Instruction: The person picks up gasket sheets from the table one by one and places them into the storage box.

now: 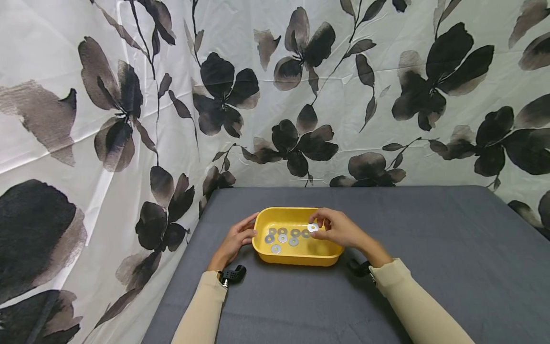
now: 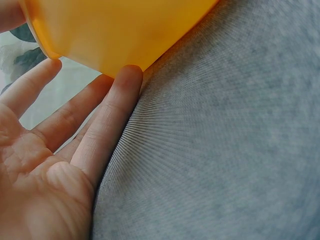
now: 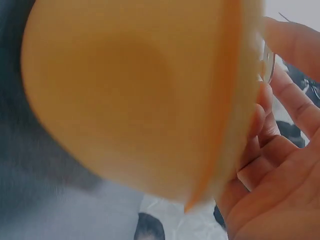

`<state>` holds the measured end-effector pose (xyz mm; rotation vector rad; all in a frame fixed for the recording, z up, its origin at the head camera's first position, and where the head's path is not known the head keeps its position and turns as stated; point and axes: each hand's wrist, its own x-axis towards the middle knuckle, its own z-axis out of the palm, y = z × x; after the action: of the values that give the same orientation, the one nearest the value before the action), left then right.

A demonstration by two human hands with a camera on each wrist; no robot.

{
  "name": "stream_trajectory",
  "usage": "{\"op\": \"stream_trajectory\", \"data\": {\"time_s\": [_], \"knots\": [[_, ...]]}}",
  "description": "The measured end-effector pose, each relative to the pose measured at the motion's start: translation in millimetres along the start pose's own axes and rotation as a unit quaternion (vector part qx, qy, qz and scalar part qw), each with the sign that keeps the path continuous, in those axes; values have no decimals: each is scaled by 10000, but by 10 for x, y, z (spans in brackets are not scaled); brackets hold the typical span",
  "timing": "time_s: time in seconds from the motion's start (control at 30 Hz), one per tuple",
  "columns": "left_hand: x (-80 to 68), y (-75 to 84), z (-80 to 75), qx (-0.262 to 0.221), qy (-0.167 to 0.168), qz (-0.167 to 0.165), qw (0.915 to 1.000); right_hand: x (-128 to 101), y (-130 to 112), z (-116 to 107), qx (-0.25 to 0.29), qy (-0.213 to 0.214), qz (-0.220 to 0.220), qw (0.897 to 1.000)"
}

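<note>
A yellow plastic tub [image 1: 301,259] stands on the grey cloth, with several flat metal washers [image 1: 293,241] lying loose on its floor. My left hand [image 1: 234,242] is at the tub's left end. In the left wrist view, fairly straight fingers [image 2: 95,145] rest against the tub's outer wall [image 2: 115,30]. Over the tub's right half, my right hand [image 1: 339,228] pinches one washer [image 1: 313,228] between thumb and fingers. From the right wrist, the tub's wall [image 3: 125,110] hides part of that hand, and the washer [image 3: 270,65] shows edge-on beside the rim.
The table [image 1: 429,229] is covered by grey cloth and reaches back to a white curtain [image 1: 266,48] with dark flower prints. Black bands [image 1: 232,275] sit at both wrists, below beige sleeves.
</note>
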<state>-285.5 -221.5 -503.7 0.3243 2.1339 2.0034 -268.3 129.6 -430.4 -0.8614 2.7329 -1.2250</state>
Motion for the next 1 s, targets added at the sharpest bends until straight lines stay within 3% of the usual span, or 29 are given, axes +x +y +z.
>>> {"op": "stream_trajectory", "data": {"time_s": [0.33, 0.6, 1.0], "knots": [[-18, -23, 20, -1, -5, 72, 10000, 125, -10, 231, -115, -468, -395, 9981], [-38, -31, 36, -29, -30, 109, 9999, 160, -22, 366, -235, -1139, -230, 9929], [-76, -80, 47, -70, -77, 181, 9998, 132, -20, 468, -284, -1463, -81, 9888]]}}
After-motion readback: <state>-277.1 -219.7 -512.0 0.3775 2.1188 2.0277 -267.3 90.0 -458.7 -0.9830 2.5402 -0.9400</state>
